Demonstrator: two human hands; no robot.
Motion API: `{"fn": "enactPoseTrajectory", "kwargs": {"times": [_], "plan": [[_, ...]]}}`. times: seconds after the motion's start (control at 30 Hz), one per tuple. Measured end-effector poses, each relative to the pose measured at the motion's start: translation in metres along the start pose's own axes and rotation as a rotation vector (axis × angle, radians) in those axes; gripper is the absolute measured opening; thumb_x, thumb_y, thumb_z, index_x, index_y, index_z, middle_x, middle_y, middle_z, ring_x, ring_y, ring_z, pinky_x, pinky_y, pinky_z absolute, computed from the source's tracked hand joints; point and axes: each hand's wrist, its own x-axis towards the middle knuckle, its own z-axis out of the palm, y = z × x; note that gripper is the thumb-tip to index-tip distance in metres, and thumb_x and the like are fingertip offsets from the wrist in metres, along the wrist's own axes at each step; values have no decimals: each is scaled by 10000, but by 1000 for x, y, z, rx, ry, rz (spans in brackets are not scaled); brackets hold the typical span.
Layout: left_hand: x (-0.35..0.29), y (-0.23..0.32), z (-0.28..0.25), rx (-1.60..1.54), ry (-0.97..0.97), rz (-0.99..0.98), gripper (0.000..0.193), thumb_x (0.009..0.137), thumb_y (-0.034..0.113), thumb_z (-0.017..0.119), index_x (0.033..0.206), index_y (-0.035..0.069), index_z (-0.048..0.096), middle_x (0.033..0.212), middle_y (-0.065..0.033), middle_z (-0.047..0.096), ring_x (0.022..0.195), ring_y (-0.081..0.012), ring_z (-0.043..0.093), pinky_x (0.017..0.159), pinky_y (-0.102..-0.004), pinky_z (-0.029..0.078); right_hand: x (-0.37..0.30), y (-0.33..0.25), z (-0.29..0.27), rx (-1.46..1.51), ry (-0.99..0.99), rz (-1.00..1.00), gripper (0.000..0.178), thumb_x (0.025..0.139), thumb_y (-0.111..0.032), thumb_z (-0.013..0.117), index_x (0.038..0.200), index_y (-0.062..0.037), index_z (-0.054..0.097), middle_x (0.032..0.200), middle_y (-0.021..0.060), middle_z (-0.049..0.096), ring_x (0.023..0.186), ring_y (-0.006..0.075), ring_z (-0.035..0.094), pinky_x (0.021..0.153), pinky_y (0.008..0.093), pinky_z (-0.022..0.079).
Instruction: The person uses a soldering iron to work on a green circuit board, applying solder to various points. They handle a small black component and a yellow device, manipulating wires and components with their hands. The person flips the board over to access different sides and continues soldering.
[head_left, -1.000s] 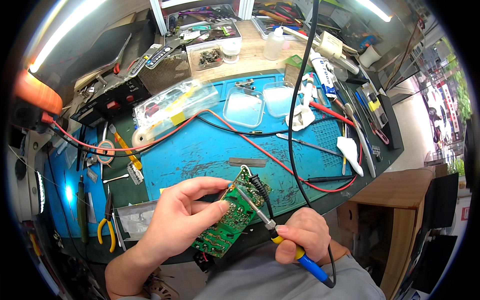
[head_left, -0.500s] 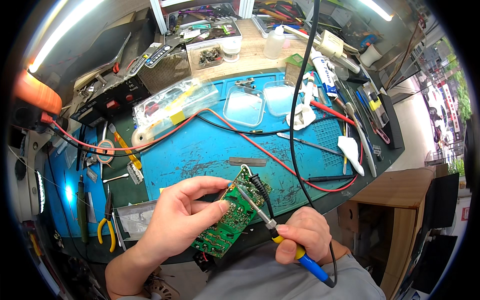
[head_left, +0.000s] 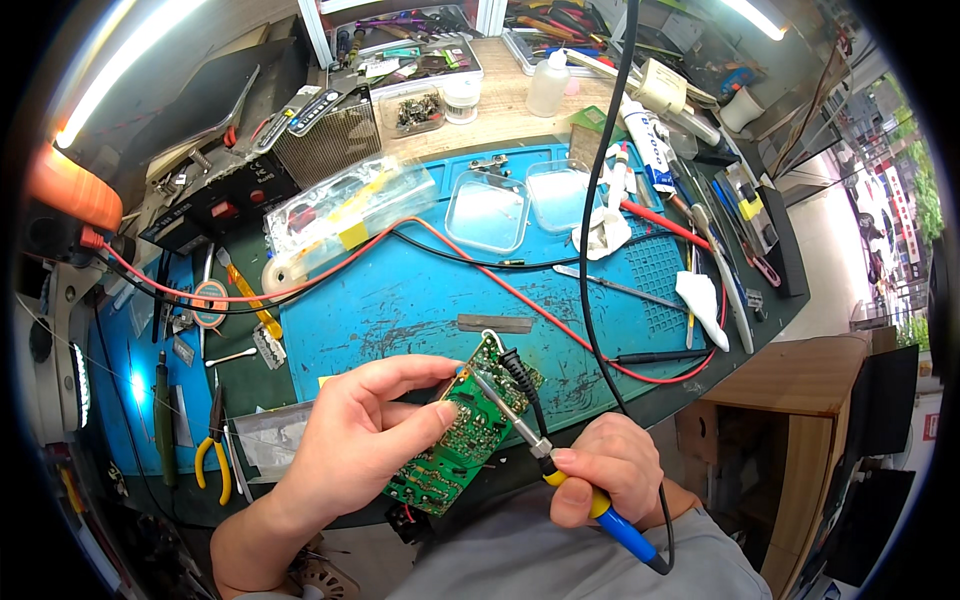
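Observation:
My left hand [head_left: 365, 425] grips a green circuit board [head_left: 455, 470] by its left edge, thumb on the solder side and fingers near the upper corner. In my right hand [head_left: 605, 470] is a soldering iron [head_left: 625, 535] with a blue and yellow handle, held pen-like. Its metal shaft slants up and left across the board, and the tip rests at or just over the upper part, near my left fingertips. Whether it touches a joint I cannot tell. A black cable with a ribbed sleeve [head_left: 520, 375] leaves the board's upper end. The board is tilted above the bench's near edge.
A blue work mat [head_left: 370, 345] covers the bench. Red and black test leads [head_left: 480, 268] cross it. The iron's black cord [head_left: 590, 260] hangs down in front. Yellow-handled pliers [head_left: 213, 465] lie left; clear plastic trays [head_left: 488, 212], tweezers and a squeeze bottle [head_left: 548, 85] stand farther back.

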Motion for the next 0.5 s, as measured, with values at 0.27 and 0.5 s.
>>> {"fn": "enactPoseTrajectory", "kwargs": {"times": [0.27,0.5], "plan": [[0,1,1,-20,-4,-2,366,917,-72,665,1279,-71,613,1261,-148,673,1038,-143,681,900,-268,569,-1,0,3,-13,32,-3,153,865,-86,670,971,21,697,610,-10,558,466,112,517,422,248,388],[0,1,1,-31,-2,3,366,915,-71,672,1276,-69,613,1254,-154,676,1053,-155,679,915,-283,570,-1,-1,1,8,28,8,145,866,-90,668,961,14,701,614,-14,557,467,111,516,416,249,384]]}}
